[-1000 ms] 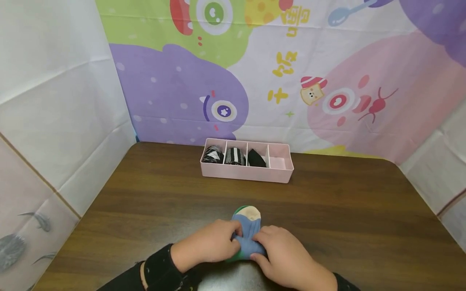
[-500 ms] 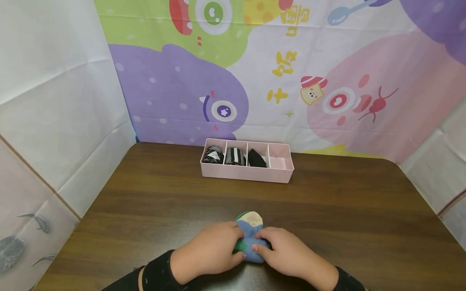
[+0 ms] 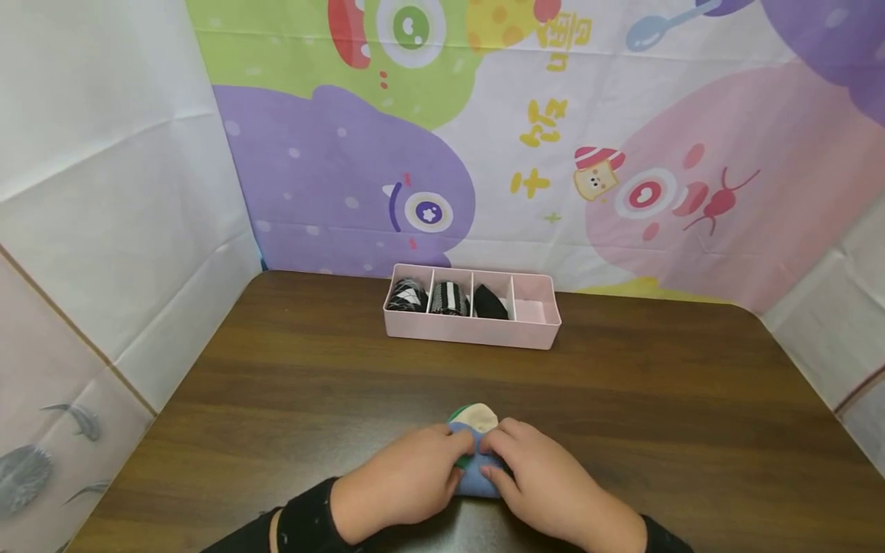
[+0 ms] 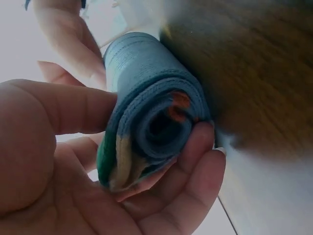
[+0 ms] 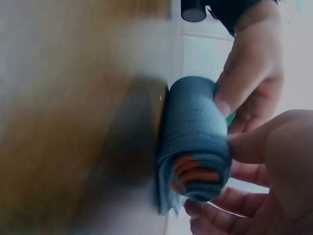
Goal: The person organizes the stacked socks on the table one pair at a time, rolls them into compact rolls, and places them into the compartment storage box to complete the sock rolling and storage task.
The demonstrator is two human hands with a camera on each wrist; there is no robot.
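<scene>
A blue sock (image 3: 477, 482) with cream and green patches lies partly rolled up on the table, low in the middle of the head view. My left hand (image 3: 404, 476) holds the roll's left end between thumb and fingers. From the other side, my right hand (image 3: 546, 484) grips the right end in the same way. Wound layers of the rolled sock (image 4: 146, 63), with an orange patch inside, show in the left wrist view. A flat part sticks out under the roll (image 5: 195, 117) in the right wrist view. The fingers hide some of the sock in the head view.
A pink box (image 3: 470, 330) with four-sided compartments stands at the table's back edge. Three compartments hold dark rolled items, among them a black one (image 3: 489, 302); the rightmost compartment (image 3: 532, 310) shows its bare floor. Behind hangs a cartoon-printed cloth (image 3: 359, 169). The wooden table (image 3: 657, 399) spreads around.
Both hands have shifted on the sock, and its flat far part looks shorter as the roll has moved up it. The left hand has moved slightly right. The box stays put.
</scene>
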